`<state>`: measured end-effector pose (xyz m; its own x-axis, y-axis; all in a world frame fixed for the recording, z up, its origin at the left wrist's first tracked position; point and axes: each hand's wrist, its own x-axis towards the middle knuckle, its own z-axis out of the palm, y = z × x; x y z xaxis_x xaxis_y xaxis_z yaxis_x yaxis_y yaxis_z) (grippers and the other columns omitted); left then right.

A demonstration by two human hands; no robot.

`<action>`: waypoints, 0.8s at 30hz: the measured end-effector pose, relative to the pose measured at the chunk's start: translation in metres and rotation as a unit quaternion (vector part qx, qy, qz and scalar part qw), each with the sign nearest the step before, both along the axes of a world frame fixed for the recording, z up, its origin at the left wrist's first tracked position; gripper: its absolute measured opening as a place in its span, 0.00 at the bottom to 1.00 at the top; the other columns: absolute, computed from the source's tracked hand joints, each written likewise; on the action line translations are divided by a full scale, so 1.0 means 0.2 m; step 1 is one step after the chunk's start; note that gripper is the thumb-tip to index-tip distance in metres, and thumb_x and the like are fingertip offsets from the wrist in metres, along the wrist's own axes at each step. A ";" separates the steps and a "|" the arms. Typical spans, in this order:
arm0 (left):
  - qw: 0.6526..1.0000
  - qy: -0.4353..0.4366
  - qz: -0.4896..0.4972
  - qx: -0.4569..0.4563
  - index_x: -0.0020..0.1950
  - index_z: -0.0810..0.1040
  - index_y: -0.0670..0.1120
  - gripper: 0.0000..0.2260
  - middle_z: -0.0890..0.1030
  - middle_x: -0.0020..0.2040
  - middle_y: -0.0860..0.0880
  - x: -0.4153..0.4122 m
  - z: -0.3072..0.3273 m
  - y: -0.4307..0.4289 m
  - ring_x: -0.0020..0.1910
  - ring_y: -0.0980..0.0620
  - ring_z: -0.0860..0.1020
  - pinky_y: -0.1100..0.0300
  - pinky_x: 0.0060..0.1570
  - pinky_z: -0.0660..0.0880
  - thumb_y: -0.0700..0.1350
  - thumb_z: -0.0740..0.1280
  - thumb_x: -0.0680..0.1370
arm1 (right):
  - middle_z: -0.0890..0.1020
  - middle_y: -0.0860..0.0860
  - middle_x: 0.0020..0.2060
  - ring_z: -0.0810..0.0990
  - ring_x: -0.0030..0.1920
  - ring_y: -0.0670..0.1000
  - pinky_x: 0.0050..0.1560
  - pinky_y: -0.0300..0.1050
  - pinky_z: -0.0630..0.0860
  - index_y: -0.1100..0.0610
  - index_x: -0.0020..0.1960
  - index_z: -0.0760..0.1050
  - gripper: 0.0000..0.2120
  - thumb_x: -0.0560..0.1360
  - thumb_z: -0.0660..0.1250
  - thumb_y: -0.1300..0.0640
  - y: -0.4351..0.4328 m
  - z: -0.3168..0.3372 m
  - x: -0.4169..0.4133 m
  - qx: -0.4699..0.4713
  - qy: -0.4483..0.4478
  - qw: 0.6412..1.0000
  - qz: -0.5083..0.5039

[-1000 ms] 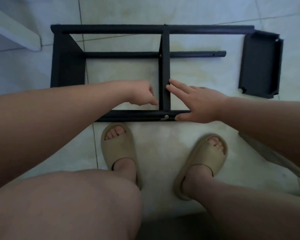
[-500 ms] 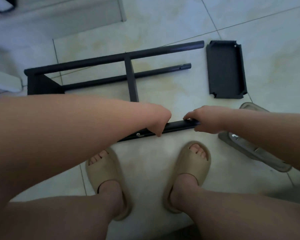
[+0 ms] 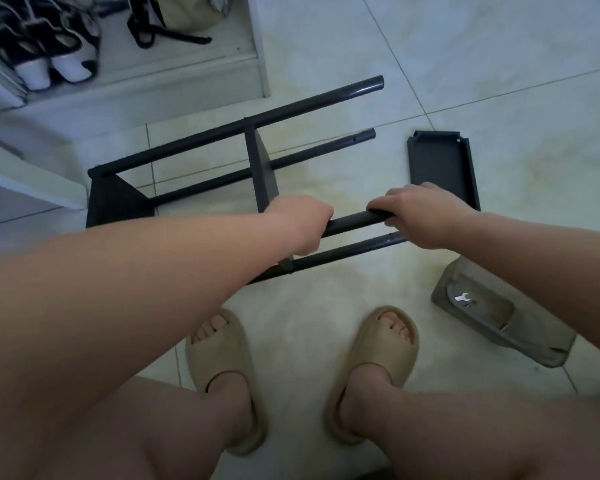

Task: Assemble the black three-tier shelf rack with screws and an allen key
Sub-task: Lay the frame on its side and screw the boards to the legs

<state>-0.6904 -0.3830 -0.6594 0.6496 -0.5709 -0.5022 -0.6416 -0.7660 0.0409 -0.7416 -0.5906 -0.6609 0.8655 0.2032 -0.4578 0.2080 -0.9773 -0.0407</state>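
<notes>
Left hand (image 3: pixel 297 225) and right hand (image 3: pixel 426 216) grasp one pole (image 3: pixel 354 221) of the rack (image 3: pixel 264 171); loose shelf (image 3: pixel 442 164) just beyond, wrench packet (image 3: pixel 534 336) at right.

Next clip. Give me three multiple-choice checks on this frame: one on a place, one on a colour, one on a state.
1. Where is the loose shelf panel?
A. On the floor beyond the right hand
B. In the person's lap
C. Inside the shoe cabinet

2. What colour are the slippers?
A. Red
B. Beige
C. Blue

3. What are the left hand and right hand doing?
A. Both hang open
B. Both grip the same pole
C. One turns an allen key

Answers: 1 A, the panel lies flat on the floor past the right hand. 2 B, both slippers are beige. 3 B, the fingers of each hand curl round one pole.
</notes>
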 end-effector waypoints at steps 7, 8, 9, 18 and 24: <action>0.991 -0.053 0.092 -0.080 0.66 0.73 0.49 0.17 0.76 0.51 0.47 0.08 0.39 0.18 0.45 0.47 0.74 0.53 0.40 0.72 0.39 0.63 0.78 | 0.80 0.51 0.64 0.74 0.67 0.57 0.74 0.53 0.56 0.52 0.69 0.76 0.15 0.83 0.62 0.59 0.16 0.36 0.07 0.044 -0.281 0.958 -0.023; 0.987 -0.061 0.109 -0.102 0.66 0.72 0.49 0.16 0.75 0.50 0.48 0.08 0.44 0.20 0.44 0.47 0.74 0.53 0.40 0.71 0.39 0.63 0.78 | 0.78 0.53 0.67 0.71 0.71 0.58 0.77 0.54 0.52 0.54 0.69 0.76 0.16 0.82 0.63 0.59 0.19 0.41 0.07 0.052 -0.314 0.947 -0.036; 0.982 -0.070 0.124 -0.124 0.65 0.73 0.48 0.15 0.75 0.49 0.48 0.08 0.48 0.23 0.44 0.47 0.74 0.53 0.40 0.72 0.39 0.63 0.78 | 0.74 0.55 0.71 0.67 0.75 0.59 0.79 0.55 0.49 0.55 0.70 0.76 0.17 0.82 0.64 0.59 0.21 0.47 0.06 0.056 -0.339 0.938 -0.050; 0.897 -0.095 0.247 -0.353 0.62 0.75 0.48 0.13 0.80 0.54 0.48 0.07 0.75 0.50 0.51 0.45 0.78 0.47 0.54 0.78 0.41 0.67 0.78 | 0.56 0.53 0.81 0.56 0.80 0.54 0.77 0.47 0.56 0.56 0.82 0.53 0.34 0.82 0.66 0.57 0.39 0.78 -0.10 0.308 -0.333 0.850 -0.269; 0.826 -0.045 0.276 -0.490 0.64 0.73 0.53 0.16 0.80 0.51 0.55 0.04 0.75 0.62 0.48 0.54 0.79 0.57 0.48 0.76 0.40 0.70 0.78 | 0.70 0.43 0.74 0.71 0.71 0.47 0.63 0.46 0.68 0.47 0.82 0.55 0.32 0.83 0.65 0.52 0.48 0.83 -0.09 0.482 -0.212 0.757 -0.388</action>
